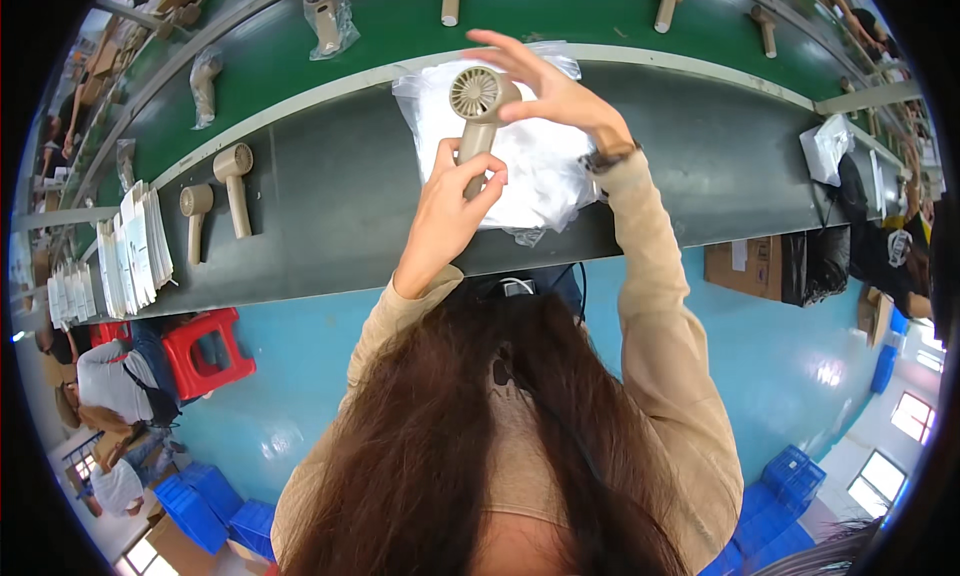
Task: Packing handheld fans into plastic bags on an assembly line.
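Observation:
A beige handheld fan point(477, 98) with a round slatted head stands upright in my left hand point(444, 208), whose fingers and thumb are closed round the handle. My right hand point(562, 98) is just right of the fan head, fingers stretched and apart, the thumb at the head's edge; whether it touches I cannot tell. Under both hands a pile of clear plastic bags point(550, 181) lies on the dark worktop point(330, 191). Two more beige fans, one nearer point(196, 208) and one farther point(234, 176), lie on the worktop to the left.
Beyond a pale rail runs a green conveyor belt point(400, 36) with several fans, some bagged. Upright stacks of white printed sheets point(140, 248) stand at the far left. A red stool point(208, 354) is below them; a cardboard box point(745, 268) sits under the worktop's right side. Other people work on both sides.

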Tool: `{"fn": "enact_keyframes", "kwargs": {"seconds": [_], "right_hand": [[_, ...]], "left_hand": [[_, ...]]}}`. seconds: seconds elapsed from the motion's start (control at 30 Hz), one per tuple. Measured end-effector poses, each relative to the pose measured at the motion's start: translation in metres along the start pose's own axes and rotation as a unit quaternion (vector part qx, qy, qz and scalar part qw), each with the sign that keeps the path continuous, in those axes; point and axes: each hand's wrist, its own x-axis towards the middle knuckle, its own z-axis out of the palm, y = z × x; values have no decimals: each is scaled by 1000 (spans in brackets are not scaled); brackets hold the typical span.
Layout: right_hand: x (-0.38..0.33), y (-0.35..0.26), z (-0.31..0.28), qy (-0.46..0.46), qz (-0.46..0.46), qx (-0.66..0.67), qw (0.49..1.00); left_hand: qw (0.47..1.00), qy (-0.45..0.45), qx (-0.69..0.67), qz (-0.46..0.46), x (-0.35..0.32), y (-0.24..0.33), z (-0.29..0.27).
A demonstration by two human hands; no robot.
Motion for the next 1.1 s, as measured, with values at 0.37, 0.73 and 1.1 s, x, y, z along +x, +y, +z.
{"fn": "enact_keyframes", "kwargs": {"seconds": [0.37, 0.73, 1.1], "right_hand": [[-47, -105, -24, 222, -69, -171, 957], [-63, -114, 46, 191, -28, -376, 906], [-68, -96, 49, 259, 56, -334, 905]], "left_hand": [[997, 11, 48, 55, -3, 7, -17], [951, -66, -300, -21, 6, -4, 18], [936, -75, -335, 72, -5, -18, 32]]}}
